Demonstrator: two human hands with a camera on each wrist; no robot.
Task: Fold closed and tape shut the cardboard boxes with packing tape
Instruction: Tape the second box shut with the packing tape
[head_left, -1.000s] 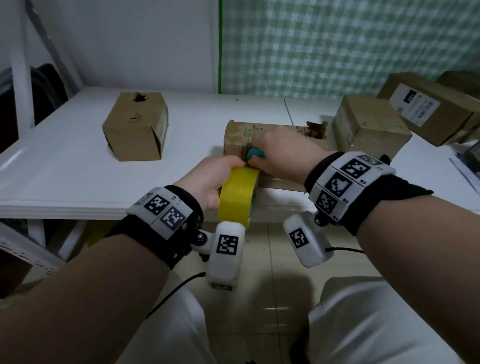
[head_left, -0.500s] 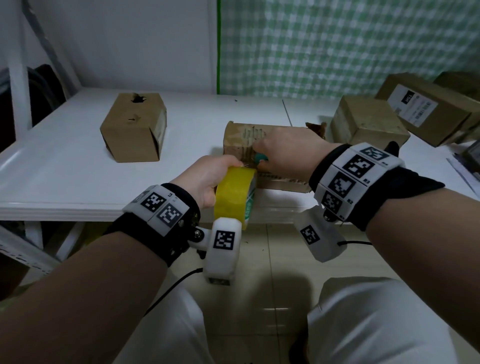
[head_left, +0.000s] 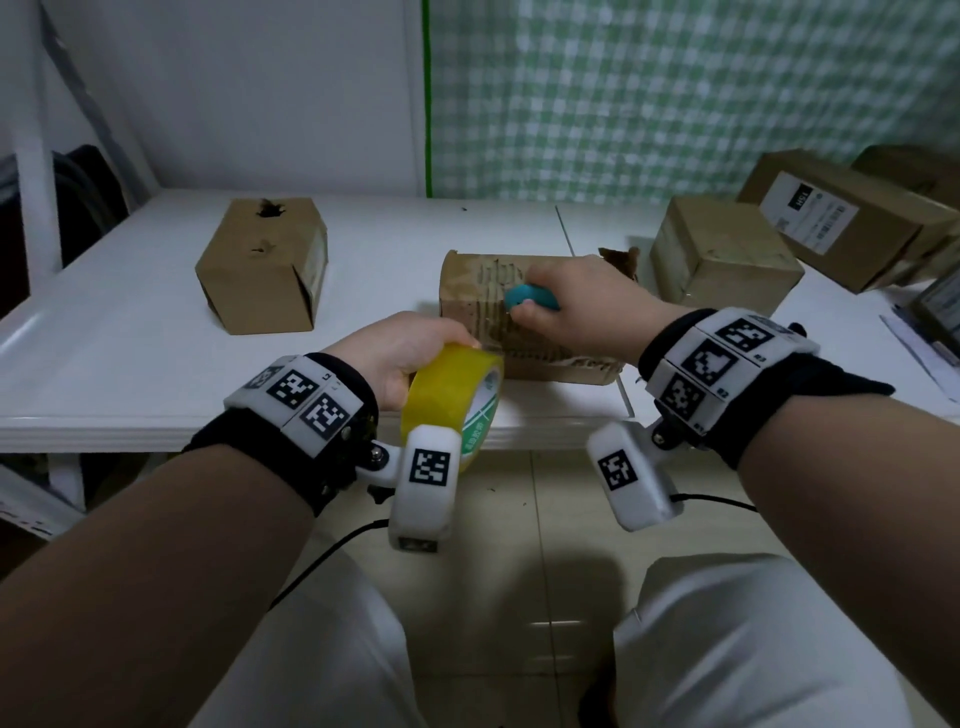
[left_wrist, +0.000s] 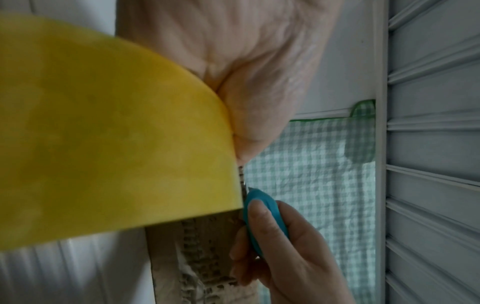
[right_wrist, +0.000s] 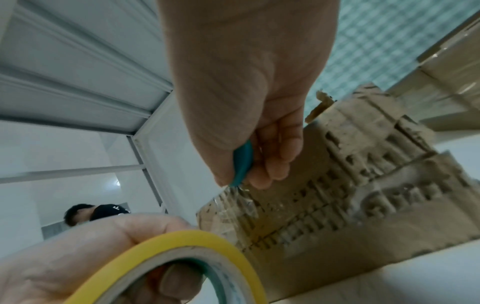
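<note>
A worn, torn cardboard box (head_left: 540, 332) lies on the white table (head_left: 130, 364) near its front edge, flaps folded shut. My left hand (head_left: 410, 353) grips a yellow roll of packing tape (head_left: 452, 400) just in front of the box's left end. A clear strip of tape (right_wrist: 228, 203) runs from the roll onto the box (right_wrist: 350, 197). My right hand (head_left: 576, 306) pinches a small teal cutter (head_left: 527, 297) against the box top. The left wrist view shows the cutter (left_wrist: 265, 222) beside the roll (left_wrist: 103, 144).
A closed box with torn holes (head_left: 265, 270) stands at the left of the table. Another closed box (head_left: 722, 254) sits right of the one I work on, with labelled boxes (head_left: 852, 218) stacked behind it. A person (right_wrist: 96, 211) shows in the right wrist view.
My right hand with the teal cutter has moved away from the roll, up onto the box top. The left hand with the roll has shifted slightly toward the near edge.
</note>
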